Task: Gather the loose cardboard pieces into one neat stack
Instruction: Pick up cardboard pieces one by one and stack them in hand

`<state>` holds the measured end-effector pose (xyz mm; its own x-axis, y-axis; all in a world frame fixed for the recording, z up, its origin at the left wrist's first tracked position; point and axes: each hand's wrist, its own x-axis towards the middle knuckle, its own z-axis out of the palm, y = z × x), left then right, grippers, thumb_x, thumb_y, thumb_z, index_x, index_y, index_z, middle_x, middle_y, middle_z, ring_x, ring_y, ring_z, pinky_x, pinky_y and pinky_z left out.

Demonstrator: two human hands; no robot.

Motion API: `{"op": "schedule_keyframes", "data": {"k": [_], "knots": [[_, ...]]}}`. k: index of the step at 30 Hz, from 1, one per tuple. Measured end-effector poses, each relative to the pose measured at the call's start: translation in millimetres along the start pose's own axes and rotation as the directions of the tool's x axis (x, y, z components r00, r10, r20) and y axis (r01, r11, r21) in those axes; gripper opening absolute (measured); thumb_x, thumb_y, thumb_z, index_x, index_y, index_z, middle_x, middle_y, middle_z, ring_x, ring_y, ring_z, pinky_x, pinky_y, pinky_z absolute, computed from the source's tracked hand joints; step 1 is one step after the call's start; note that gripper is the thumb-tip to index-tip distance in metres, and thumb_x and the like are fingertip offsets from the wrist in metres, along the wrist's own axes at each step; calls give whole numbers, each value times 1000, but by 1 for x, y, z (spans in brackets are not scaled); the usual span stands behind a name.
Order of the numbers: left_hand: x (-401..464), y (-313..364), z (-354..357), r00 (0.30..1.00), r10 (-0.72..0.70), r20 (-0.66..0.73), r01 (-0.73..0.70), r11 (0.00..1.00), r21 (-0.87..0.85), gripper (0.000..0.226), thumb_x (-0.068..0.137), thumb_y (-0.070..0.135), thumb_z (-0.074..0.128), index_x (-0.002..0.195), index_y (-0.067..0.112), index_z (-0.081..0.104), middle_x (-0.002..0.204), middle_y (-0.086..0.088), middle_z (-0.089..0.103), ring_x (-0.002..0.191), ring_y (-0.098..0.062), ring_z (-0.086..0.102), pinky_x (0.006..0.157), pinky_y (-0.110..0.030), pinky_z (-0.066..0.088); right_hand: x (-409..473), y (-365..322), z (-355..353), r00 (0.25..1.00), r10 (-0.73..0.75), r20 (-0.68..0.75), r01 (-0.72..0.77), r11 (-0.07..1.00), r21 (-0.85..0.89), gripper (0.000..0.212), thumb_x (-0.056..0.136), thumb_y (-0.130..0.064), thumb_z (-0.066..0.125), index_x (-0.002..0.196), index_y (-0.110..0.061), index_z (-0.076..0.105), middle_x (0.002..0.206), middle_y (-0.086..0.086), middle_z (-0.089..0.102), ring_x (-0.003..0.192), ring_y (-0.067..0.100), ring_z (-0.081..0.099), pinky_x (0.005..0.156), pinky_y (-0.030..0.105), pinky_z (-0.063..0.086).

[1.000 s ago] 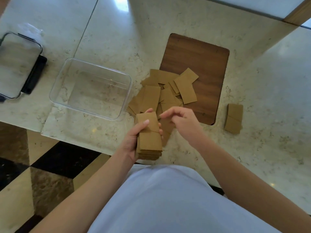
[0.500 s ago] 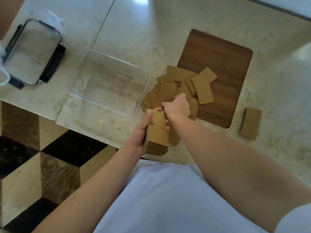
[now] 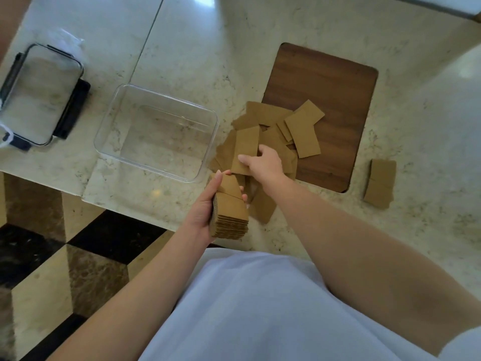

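Our left hand [image 3: 205,212] holds one brown cardboard stack [image 3: 230,214]; our right hand [image 3: 264,164] pinches one loose brown cardboard piece [image 3: 246,149] above the pale marble bench [image 3: 182,56].

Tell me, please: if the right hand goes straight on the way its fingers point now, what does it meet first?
The right hand already grips one loose cardboard piece. Straight on, up and left, it would probably meet the pile's farther pieces, then bare counter; depth is unclear.
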<state>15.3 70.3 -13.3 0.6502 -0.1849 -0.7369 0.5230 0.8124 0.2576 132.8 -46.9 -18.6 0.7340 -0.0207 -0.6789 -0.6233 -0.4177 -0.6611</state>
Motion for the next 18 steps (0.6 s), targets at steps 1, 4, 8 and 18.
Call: {"op": "schedule_keyframes", "data": {"k": [1,4,8,18], "knots": [[0,0,1,1000,-1,-7,1,1000,1,60,74,44,88,124,19,67,98,-18,71,78,-30,72,70,-42,62,-4,3,-6,1000,-16,26,14,998,53,17,93,-25,71,109,-18,69,113,2,72,109,24,65,99,46,53],[4,-5,4,1000,-15,-23,16,1000,21,67,69,47,91,125,19,66,98,-18,72,81,-30,72,75,-43,62,-18,16,-30,991,-137,-2,136,980,144,10,97,-22,67,104,-20,74,104,-5,76,103,17,69,97,42,55],[12,-12,14,999,-17,38,17,1000,16,56,69,53,88,112,20,75,105,-17,71,86,-30,71,81,-43,60,-47,32,-53,916,-400,20,394,910,128,18,96,-7,66,108,-10,78,101,-4,77,98,18,72,94,40,56],[11,-7,22,990,1,142,-10,998,64,42,88,23,76,128,20,67,114,-17,74,93,-28,75,74,-42,62,-69,56,-55,611,-789,64,782,589,-203,21,93,3,63,108,-2,76,130,12,69,116,14,65,100,27,54]]}}
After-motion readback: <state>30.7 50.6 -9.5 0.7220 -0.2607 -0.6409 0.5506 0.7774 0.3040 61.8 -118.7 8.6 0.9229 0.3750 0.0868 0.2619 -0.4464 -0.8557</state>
